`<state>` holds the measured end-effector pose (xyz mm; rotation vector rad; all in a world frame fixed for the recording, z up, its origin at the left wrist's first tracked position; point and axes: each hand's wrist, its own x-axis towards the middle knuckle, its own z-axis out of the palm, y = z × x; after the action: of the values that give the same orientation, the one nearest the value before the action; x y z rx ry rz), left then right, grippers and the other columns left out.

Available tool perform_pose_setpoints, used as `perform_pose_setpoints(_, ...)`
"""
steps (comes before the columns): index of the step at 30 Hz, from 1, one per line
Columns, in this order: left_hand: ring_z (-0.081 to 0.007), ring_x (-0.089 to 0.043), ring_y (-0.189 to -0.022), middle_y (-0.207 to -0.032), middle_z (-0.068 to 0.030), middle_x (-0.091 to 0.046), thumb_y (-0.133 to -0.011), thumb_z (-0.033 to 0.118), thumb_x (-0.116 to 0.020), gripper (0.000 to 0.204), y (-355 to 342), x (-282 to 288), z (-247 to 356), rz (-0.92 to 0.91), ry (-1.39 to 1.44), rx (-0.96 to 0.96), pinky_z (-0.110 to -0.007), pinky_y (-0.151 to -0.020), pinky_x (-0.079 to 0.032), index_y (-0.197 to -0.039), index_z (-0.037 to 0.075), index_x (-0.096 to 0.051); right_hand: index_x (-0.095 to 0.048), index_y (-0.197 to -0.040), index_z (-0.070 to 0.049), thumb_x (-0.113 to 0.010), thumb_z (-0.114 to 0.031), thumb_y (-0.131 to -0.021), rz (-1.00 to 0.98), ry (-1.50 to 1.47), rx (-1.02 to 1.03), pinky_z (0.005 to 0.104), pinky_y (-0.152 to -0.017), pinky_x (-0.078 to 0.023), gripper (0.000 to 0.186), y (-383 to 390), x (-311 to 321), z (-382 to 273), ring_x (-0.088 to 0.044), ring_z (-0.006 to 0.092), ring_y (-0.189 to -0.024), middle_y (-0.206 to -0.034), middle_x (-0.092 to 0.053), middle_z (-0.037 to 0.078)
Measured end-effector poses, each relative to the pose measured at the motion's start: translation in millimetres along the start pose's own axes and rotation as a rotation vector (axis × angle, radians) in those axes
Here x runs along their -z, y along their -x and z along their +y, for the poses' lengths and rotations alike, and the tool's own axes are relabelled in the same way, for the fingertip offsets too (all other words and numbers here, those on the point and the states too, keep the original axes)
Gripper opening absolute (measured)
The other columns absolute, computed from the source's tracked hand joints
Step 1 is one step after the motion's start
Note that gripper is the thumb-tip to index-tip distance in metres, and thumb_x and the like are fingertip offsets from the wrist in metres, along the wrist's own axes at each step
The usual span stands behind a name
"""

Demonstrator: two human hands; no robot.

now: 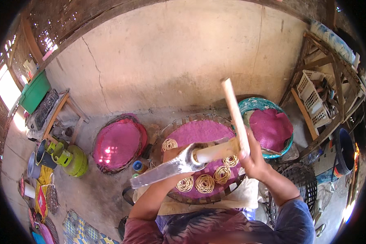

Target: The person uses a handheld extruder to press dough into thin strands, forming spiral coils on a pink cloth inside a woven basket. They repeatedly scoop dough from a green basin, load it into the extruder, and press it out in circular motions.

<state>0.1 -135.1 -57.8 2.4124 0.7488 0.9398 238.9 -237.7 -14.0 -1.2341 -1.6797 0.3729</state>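
Note:
A hand press with a flat metal arm (162, 170), a pale cylinder (217, 151) and a wooden crossbar (236, 116) is raised over a round woven tray (199, 200). My right hand (254, 160) is closed around the lower end of the crossbar. Behind the metal arm is my left hand (173, 153); its fingers are mostly hidden, so I cannot tell its grip. Pink lining (203, 129) covers the tray. Several pale coils of thin strands lie on it, one coil (169, 144) at the far left, another coil (204, 184) along the near side.
Left of the tray lies another pink-lined round tray (120, 142), with a green gas cylinder (75, 160) beyond it. At the back right, a teal basin (248, 106) holds pink material (271, 128). A wooden rack with a white basket (313, 97) stands further right.

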Motion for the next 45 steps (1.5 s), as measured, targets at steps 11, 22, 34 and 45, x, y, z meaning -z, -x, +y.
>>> perform_pose_setpoints(11,-0.0284,-0.064,-0.086,-0.096,-0.0183,-0.065,-0.076,0.015,-0.071,0.038,33.1,-46.8,35.3,-0.266,0.780,0.025,-0.039,-0.080,-0.050,-0.110,0.002,-0.061,-0.023,-0.145,0.004,-0.071,-0.052,-0.076,-0.583,0.171,-0.075,0.0456,-0.093,-0.049,0.101,9.2,5.3,-27.1,-0.059,0.0462,-0.107,-0.122,-0.055,0.030)
perform_pose_setpoints(22,-0.0260,-0.064,-0.090,-0.103,-0.0158,-0.063,-0.080,0.026,-0.076,0.045,31.9,37.7,6.9,-0.243,0.481,0.119,-0.037,-0.081,-0.051,-0.112,0.000,-0.057,-0.022,-0.146,0.002,-0.077,-0.069,-0.056,-0.840,-1.529,-0.597,0.0490,-0.090,-0.042,0.128,85.4,-39.6,39.3,-0.056,0.0374,-0.105,-0.115,-0.055,0.029)
perform_pose_setpoints(34,-0.0183,-0.053,-0.109,-0.136,-0.0119,-0.042,-0.094,0.009,-0.059,0.056,201.7,-66.7,-3.4,0.730,1.025,1.003,-0.034,-0.089,-0.048,-0.140,0.007,-0.027,-0.020,-0.150,-0.007,-0.068,-0.071,-0.069,-0.515,-1.856,0.188,0.0481,-0.081,-0.043,0.114,93.7,13.6,80.2,-0.057,0.0342,-0.095,-0.112,-0.055,0.023)
perform_pose_setpoints(45,-0.0136,-0.055,-0.109,-0.126,-0.0064,-0.060,-0.096,0.007,-0.050,0.041,97.2,16.4,-188.1,0.159,0.599,0.720,-0.028,-0.094,-0.043,-0.136,0.002,-0.048,-0.021,-0.150,-0.007,-0.064,-0.073,-0.071,-0.414,-1.837,0.346,0.0487,-0.079,-0.042,0.111,101.7,38.6,87.0,-0.057,0.0337,-0.093,-0.112,-0.056,0.023)
